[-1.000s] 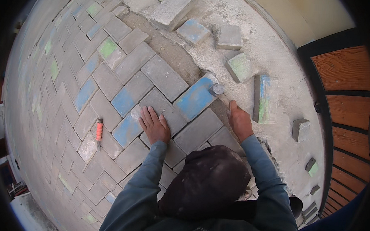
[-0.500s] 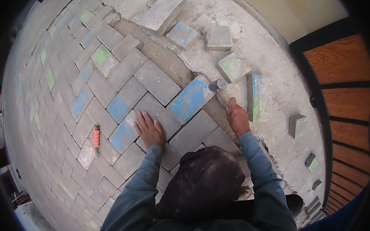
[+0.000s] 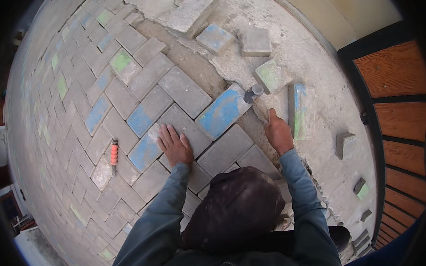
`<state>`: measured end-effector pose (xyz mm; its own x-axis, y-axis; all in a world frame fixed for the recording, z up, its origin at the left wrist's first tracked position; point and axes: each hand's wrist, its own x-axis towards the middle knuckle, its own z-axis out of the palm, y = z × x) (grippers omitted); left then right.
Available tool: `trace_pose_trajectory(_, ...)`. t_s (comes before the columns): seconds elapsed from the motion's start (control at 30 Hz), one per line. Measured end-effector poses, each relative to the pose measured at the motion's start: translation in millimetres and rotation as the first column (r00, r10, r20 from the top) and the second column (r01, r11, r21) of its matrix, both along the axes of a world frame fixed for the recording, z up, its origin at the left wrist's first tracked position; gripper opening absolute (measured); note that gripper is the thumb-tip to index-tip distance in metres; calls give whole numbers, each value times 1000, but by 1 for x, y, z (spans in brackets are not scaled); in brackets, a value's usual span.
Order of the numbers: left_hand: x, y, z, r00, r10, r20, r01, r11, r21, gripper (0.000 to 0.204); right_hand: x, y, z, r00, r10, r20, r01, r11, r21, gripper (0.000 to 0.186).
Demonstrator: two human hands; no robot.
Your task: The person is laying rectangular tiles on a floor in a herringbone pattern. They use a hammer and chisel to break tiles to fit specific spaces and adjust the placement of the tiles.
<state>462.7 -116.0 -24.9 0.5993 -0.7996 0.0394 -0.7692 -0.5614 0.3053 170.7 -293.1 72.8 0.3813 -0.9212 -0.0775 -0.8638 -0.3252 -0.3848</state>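
My right hand (image 3: 279,133) is closed around the wooden handle of a hammer (image 3: 254,94). The metal head is at the right end of a blue-painted paving block (image 3: 222,113); whether it touches the block I cannot tell. My left hand (image 3: 176,148) lies flat, fingers stretched, over a joint between a plain grey block (image 3: 187,127) and a partly blue one (image 3: 144,150). To its left, an orange-handled tool (image 3: 114,153) with a thin metal end rests on the laid blocks.
Laid pavers (image 3: 79,151) spread across the left. Bare sand (image 3: 192,61) borders their far edge. Loose blocks (image 3: 257,42) sit on the rough concrete, one upright on edge (image 3: 301,111). A wood-panelled gate (image 3: 399,117) stands right. Between my arms is a dark cloth-covered rounded shape (image 3: 238,205).
The whole view has shifted slightly to the right in the picture. Both hands and the hammer stay in nearly the same places over the blocks.
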Motion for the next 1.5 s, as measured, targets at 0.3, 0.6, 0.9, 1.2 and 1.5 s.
trace_pose_trajectory(0.3,7,5,4,1000,10,2,-10,1000,22,66,39,48,19,974,149,171,-128,984,-124,29)
trace_pose_trajectory(0.6,11,10,6,999,-11,-38,10,1000,-15,71,53,42,43,979,141,150,-134,989,-54,27)
trace_pose_trajectory(0.9,3,2,3,1000,-26,-1,26,999,41,70,4,6,-4,997,42,-67,-46,998,-53,27)
trace_pose_trajectory(1.2,9,7,5,1000,-8,12,8,999,31,72,49,9,38,958,-64,279,103,986,-129,30)
trace_pose_trajectory(1.5,8,9,9,999,-41,-22,41,999,1,72,29,-13,33,999,-15,47,15,1000,5,28)
